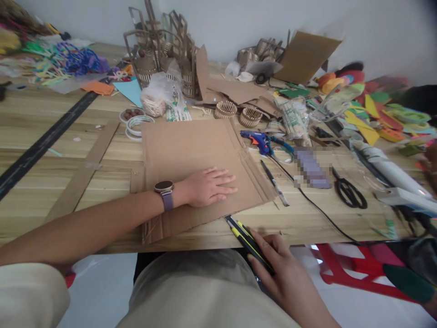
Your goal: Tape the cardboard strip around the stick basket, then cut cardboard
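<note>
A folded sheet of brown cardboard [184, 150] lies on the wooden table in front of me. My left hand [210, 187] rests flat on it, fingers spread; a watch [164, 187] is on that wrist. Close to the table's front edge, my right hand [276, 264] is wrapped round a black and yellow utility knife [246, 239]. The knife's tip points up and left, by the cardboard's near edge; I cannot tell whether it touches. Right of the cardboard lies a black pen-like tool [273, 180].
A blue glue gun [257, 140] with a trailing black cord [314, 202] and black scissors [350, 191] lie to the right. Tape rolls [139, 125], small round baskets [225, 109] and stick-built lantern shapes [146, 73] stand behind. A cardboard strip [85, 168] lies left.
</note>
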The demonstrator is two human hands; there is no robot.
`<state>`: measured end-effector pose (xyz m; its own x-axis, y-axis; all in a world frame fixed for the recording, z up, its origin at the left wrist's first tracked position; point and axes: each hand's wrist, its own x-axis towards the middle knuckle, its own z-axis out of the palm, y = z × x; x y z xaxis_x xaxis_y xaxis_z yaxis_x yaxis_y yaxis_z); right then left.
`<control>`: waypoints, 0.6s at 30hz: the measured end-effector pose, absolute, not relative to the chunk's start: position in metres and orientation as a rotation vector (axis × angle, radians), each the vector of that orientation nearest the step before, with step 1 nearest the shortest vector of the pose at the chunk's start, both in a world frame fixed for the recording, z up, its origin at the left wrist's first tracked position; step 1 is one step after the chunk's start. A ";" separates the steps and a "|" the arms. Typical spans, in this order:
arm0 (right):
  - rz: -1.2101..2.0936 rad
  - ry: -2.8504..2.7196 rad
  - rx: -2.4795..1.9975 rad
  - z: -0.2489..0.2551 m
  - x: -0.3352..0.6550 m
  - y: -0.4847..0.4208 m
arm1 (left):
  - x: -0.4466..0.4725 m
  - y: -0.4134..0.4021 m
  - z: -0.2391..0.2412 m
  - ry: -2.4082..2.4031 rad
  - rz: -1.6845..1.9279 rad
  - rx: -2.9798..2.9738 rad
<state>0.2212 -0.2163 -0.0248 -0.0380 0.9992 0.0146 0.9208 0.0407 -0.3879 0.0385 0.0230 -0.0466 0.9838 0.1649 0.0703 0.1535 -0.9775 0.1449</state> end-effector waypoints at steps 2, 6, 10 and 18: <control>0.387 -2.039 -1.979 -0.025 0.221 -0.216 | 0.039 0.022 -0.045 0.251 0.092 3.000; 0.390 -2.052 -1.949 -0.026 0.219 -0.215 | 0.039 0.022 -0.042 0.248 0.059 3.006; 0.369 -2.026 -1.948 -0.024 0.213 -0.211 | 0.039 0.023 -0.044 0.251 0.087 3.009; 0.322 -2.035 -1.992 -0.022 0.216 -0.203 | 0.042 0.029 -0.044 0.276 0.112 3.005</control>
<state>0.2157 -0.2032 -0.0225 -0.0138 0.9991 0.0400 0.9380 0.0268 -0.3457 0.0419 0.0290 -0.0443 0.9806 0.1855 0.0625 0.1765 -0.9759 0.1280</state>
